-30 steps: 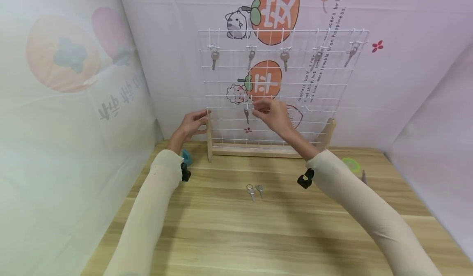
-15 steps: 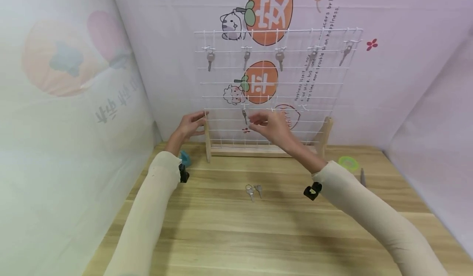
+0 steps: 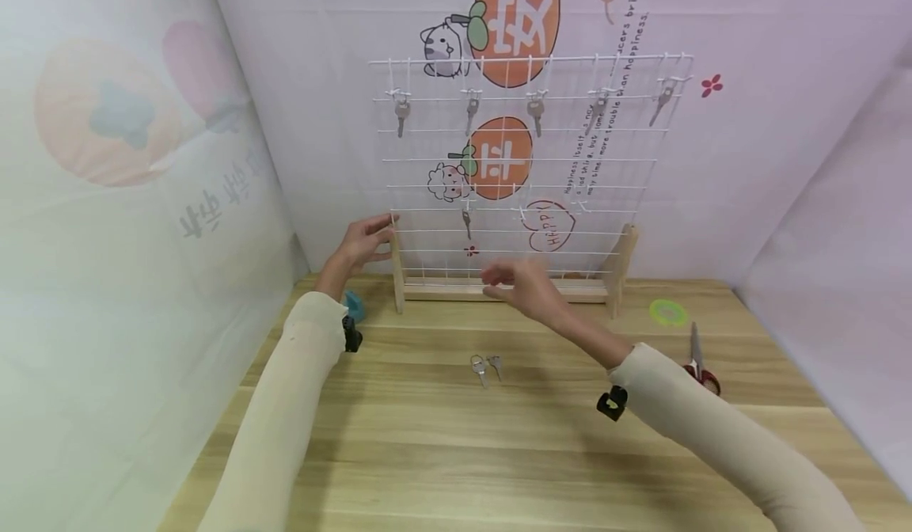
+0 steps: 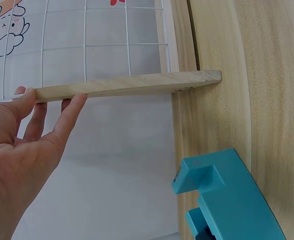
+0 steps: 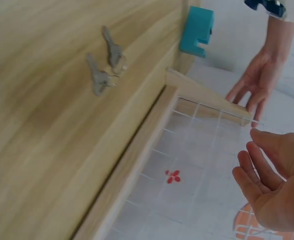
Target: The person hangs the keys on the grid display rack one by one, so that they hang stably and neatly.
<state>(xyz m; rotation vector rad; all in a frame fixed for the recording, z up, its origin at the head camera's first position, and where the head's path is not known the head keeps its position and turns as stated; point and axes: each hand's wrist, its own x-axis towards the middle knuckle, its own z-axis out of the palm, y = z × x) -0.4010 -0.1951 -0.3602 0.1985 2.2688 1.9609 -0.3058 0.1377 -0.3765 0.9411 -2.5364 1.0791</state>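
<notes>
My left hand (image 3: 362, 243) grips the top end of the left wooden post (image 4: 127, 85) of a white wire grid rack (image 3: 530, 58), thumb on one side and fingers on the other in the left wrist view. In front of the rack's lower part, my right hand (image 3: 530, 288) holds nothing, its fingers loosely bent. One key (image 3: 466, 223) hangs from a hook low on the grid. Several more keys, such as this one (image 3: 536, 112), hang along the top row. Two keys with rings, one key (image 3: 479, 370) beside another key (image 3: 495, 366), lie on the table.
A teal tape dispenser (image 4: 231, 195) sits left of the rack on the wooden table (image 3: 442, 453). At the right lie a green ring-shaped roll (image 3: 668, 313) and red-handled scissors (image 3: 698, 366). Printed cloth (image 3: 321, 120) hangs behind and along the sides.
My right hand has moved down from beside the low hanging key towards the tabletop. The left hand keeps its hold on the post. The head view has shifted slightly.
</notes>
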